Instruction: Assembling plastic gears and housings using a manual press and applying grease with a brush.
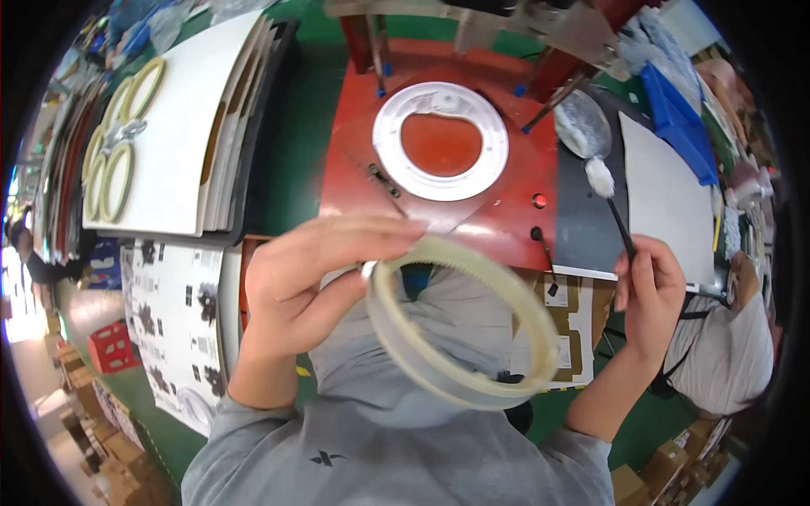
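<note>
My left hand holds up a translucent yellowish ring by its left side, thumb below and fingers over the rim. Fine teeth run along the ring's inner wall. In my right hand is a thin black-handled brush, pinched near its end. White paste-like stuff covers the brush's tip, which lies at the near edge of a clear round dish that holds more of this white stuff. Ahead of my hands, a white ring-shaped part with a large opening lies flat on a red plate.
A stack of white boards at the left carries several yellowish rings. Metal posts of a fixture rise behind the red plate. A blue bin and white sheet lie right. Another person sits at the far right.
</note>
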A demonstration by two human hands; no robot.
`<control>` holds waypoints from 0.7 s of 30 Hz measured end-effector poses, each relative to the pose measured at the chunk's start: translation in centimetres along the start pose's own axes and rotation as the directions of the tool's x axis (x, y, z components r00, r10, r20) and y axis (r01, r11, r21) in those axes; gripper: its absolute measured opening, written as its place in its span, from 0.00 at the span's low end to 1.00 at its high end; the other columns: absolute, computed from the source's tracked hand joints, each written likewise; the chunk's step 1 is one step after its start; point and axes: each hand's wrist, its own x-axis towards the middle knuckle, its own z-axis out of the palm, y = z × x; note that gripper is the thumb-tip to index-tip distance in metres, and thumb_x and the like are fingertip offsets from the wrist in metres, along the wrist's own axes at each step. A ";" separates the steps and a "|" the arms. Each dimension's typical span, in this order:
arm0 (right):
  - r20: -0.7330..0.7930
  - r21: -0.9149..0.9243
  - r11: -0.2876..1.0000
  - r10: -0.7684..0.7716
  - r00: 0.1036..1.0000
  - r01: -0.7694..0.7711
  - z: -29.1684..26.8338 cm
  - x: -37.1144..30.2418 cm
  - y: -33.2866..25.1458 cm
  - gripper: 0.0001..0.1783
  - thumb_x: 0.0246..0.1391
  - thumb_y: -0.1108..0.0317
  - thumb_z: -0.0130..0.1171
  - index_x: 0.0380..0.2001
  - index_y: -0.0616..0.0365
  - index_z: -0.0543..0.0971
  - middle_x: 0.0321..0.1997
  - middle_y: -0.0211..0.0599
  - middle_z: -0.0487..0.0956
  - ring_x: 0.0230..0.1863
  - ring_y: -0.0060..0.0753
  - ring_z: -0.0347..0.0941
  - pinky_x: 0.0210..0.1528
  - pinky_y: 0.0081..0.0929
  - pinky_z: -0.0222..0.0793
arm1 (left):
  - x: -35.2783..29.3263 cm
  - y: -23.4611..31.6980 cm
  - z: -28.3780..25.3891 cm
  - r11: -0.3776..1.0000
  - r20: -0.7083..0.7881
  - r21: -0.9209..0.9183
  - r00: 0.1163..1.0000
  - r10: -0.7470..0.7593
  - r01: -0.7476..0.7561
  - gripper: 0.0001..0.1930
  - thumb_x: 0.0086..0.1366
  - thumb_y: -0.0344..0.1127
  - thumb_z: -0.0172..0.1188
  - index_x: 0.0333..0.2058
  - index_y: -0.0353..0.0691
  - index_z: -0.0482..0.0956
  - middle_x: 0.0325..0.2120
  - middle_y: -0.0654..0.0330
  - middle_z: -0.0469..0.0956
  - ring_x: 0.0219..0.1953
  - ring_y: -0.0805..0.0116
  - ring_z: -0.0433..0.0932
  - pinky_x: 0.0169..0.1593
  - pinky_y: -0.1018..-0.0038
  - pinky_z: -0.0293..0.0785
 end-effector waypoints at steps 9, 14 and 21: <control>0.111 -0.105 0.959 -0.253 0.961 0.265 5.1 -1.4 -3.3 0.09 0.59 0.82 0.62 0.43 0.68 0.83 0.36 0.41 0.81 0.29 0.20 0.75 0.24 0.12 0.64 | 1.8 -0.1 0.3 0.971 -0.095 0.070 0.967 0.235 -0.229 0.19 0.52 0.15 0.63 0.45 0.29 0.84 0.51 0.42 0.79 0.48 0.54 0.83 0.50 0.67 0.81; 0.266 -0.216 0.882 -0.359 0.895 0.418 6.7 -0.2 -4.4 0.14 0.49 0.86 0.65 0.41 0.67 0.85 0.33 0.41 0.82 0.31 0.26 0.76 0.27 0.19 0.66 | 0.8 -0.4 0.4 0.981 -0.098 0.012 0.976 0.196 -0.196 0.19 0.53 0.14 0.61 0.46 0.28 0.84 0.52 0.42 0.76 0.49 0.55 0.82 0.51 0.68 0.82; 0.306 -0.422 0.692 -0.500 0.810 0.586 9.0 -0.4 -6.5 0.20 0.38 0.87 0.66 0.40 0.67 0.86 0.31 0.43 0.80 0.30 0.35 0.77 0.30 0.26 0.70 | 0.0 -1.0 0.2 0.960 -0.228 -0.064 0.940 0.252 -0.273 0.18 0.53 0.12 0.60 0.45 0.24 0.82 0.50 0.40 0.78 0.47 0.52 0.84 0.51 0.66 0.83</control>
